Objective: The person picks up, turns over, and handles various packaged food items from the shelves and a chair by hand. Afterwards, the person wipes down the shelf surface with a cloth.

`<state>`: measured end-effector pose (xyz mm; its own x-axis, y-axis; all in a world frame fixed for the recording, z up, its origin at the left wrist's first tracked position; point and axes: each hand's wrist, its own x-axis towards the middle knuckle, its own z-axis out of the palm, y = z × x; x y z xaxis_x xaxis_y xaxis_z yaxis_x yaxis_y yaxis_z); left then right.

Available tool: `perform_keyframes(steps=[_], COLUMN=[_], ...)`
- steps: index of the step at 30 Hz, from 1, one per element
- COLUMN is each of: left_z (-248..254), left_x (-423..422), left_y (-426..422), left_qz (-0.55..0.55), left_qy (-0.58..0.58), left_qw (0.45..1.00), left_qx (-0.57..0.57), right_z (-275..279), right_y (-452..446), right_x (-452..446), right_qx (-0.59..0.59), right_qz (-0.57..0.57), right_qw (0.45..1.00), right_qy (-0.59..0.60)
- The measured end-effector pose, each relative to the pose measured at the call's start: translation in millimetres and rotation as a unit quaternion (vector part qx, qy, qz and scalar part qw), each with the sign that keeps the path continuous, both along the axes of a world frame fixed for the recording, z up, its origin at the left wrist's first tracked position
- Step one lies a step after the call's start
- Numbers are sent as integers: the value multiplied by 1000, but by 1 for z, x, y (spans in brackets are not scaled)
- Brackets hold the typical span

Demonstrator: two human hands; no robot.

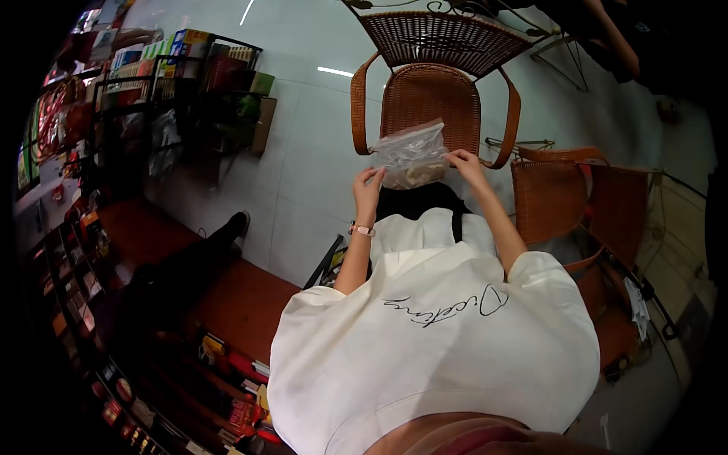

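A clear plastic bag point(413, 155) with pale pieces in its lower part hangs between my two hands, in front of a brown wicker chair point(431, 102). My left hand point(368, 186) pinches the bag's left edge, with a watch or bracelet on that wrist. On the opposite side, my right hand point(465, 164) grips the right edge between thumb and fingers. The bag's top part stands up, creased and see-through, above my hands. Under it lies black cloth point(421, 199) over my lap.
Shelves with boxes and packets point(182, 76) stand at the upper left. More wicker chairs point(550, 193) are at the right. A person's dark-clothed leg and shoe point(227, 231) reach in from the left. Another person's arm point(614, 38) shows at the upper right.
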<state>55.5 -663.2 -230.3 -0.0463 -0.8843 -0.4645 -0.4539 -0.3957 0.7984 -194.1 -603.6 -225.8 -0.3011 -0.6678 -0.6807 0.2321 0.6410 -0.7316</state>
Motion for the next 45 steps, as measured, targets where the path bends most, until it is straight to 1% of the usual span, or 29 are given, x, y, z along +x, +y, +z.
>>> perform_keyframes(steps=[2,3,4,6,7,8,10,12,13,16,17,20,21,23,24,25,26,28,30,31,32,34,36,37,40,41,42,44,45], left_z=[-35,-45,-48,-67,-94,-103,-119,-167,-183,-198,-207,-217,-220,-233,-239,-253,-238,-268,-222,-212,-216,-211,-222,-220,-204,-213,-221,-201,-199], left_x=[-9,-10,-7,-33,-34,-39,-53,-63,-58,-80,-86,-97,-104,-107,-105,-105,-117,-120,-148,-159,-163,-169,-163,-163,-158,-146,-139,-133,-127], left_y=[-21,-39,-47,-92,-107,-128,-165,-186,-180,-192,-191,-188,-192,-210,-217,-223,-239,-261,-289,-302,-309,-316,-312,-311,-295,-293,-284,-270,-262], left_qz=[22,8,21,40,35,18,70,77,86,25,55,109,129,69,41,28,22,-20,56,66,66,63,34,18,55,14,17,25,10], left_qy=[-4,69,57,56,97,89,120,182,207,95,137,133,103,138,152,162,131,143,177,195,206,202,194,190,188,215,202,178,142], left_qw=[998,986,983,978,979,976,939,933,927,929,911,897,899,883,872,884,897,907,916,911,906,903,906,908,913,899,900,904,920], left_qx=[51,153,176,195,174,200,315,301,301,357,385,408,406,443,464,437,421,395,356,357,364,375,374,373,359,382,385,387,365], right_z=[-41,-74,-73,-99,-110,-118,-130,-125,-145,-191,-205,-233,-242,-248,-251,-251,-252,-256,-291,-301,-283,-222,-254,-251,-225,-214,-202,-201,-200], right_y=[-28,-35,-51,-79,-91,-102,-137,-159,-161,-170,-170,-155,-156,-161,-163,-172,-179,-194,-212,-216,-226,-255,-244,-246,-241,-235,-229,-204,-190], right_x=[-6,-12,-15,-23,-31,-33,-40,-39,-40,-41,-45,-45,-52,-62,-68,-79,-87,-97,-107,-108,-107,-108,-102,-100,-90,-85,-82,-81,-78], right_qx=[29,-26,-26,9,20,36,66,115,89,104,158,183,204,243,240,239,236,180,97,55,67,87,-2,-46,117,157,158,157,152], right_qz=[10,14,-20,-27,-26,-26,-31,-32,-30,-48,-17,-8,30,106,124,141,158,87,36,12,-2,-28,-33,-37,12,-6,4,26,25], right_qw=[999,999,999,998,998,998,996,993,995,992,985,975,969,952,952,951,951,966,963,956,960,967,973,973,977,976,978,982,983], right_qy=[20,38,17,63,61,54,42,20,18,44,64,123,135,154,144,134,123,164,248,289,272,238,228,223,176,154,135,99,104])
